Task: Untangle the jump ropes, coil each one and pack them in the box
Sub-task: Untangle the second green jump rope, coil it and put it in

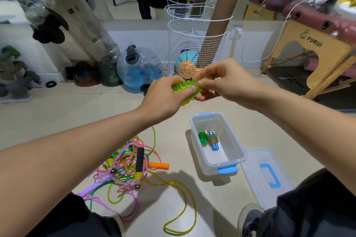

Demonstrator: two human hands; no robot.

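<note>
A coiled green jump rope (186,87) is held up between both hands above the floor. My left hand (165,96) grips its left side with the thumb pressed on the coils. My right hand (223,81) pinches its right end with curled fingers. Below, a clear plastic box (229,161) with blue latches stands open on the floor and holds a coiled green rope (202,137) and a coiled rope with blue handles (213,140). A tangle of pink, green, orange and yellow ropes (127,165) lies on the floor to the left of the box.
The box lid (256,175) with a blue handle lies at the right of the box. A white wire basket (196,44) with cardboard tubes and balls stands behind my hands. A wooden massage table (316,52) is at the right, water bags (138,69) at the left. My knees frame the bottom.
</note>
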